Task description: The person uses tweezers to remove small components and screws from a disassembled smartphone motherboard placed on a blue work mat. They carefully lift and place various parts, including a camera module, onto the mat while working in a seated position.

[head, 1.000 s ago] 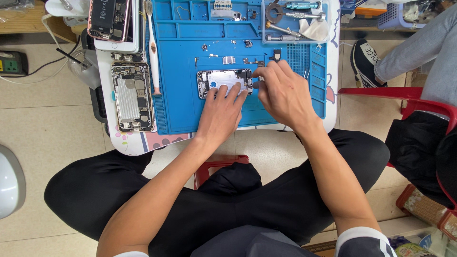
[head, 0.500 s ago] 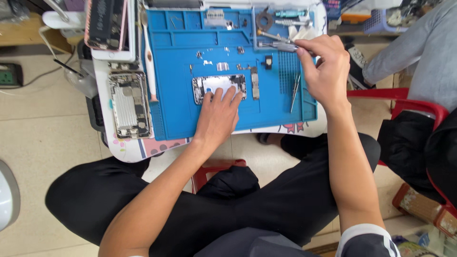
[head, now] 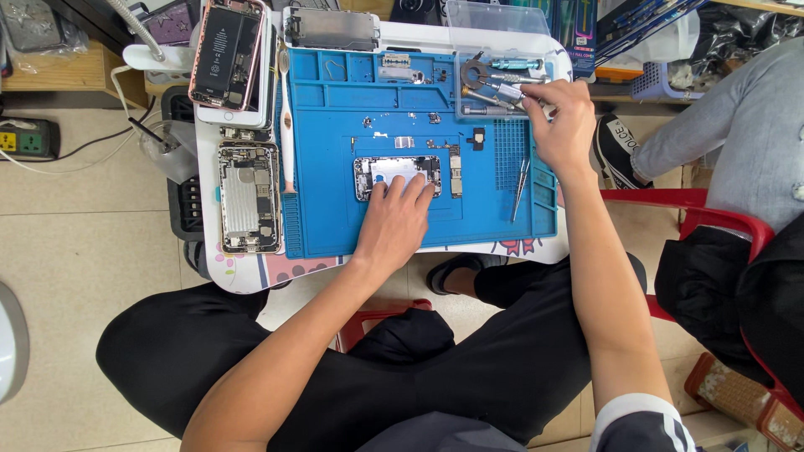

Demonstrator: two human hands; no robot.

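My left hand (head: 398,219) presses flat, fingers spread, on the small opened phone body with a white plate inside (head: 396,177), which lies at the centre of the blue silicone repair mat (head: 335,226). My right hand (head: 563,125) is at two o'clock from it, fingers closed on a slim metal screwdriver (head: 507,89) in the tool compartment. I judge I am choosing a tool; next it must come to the phone, exactly onto a screw.

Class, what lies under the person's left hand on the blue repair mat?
The left hand rests on an opened phone part lying on the blue repair mat; its lower edge is covered by the fingers.
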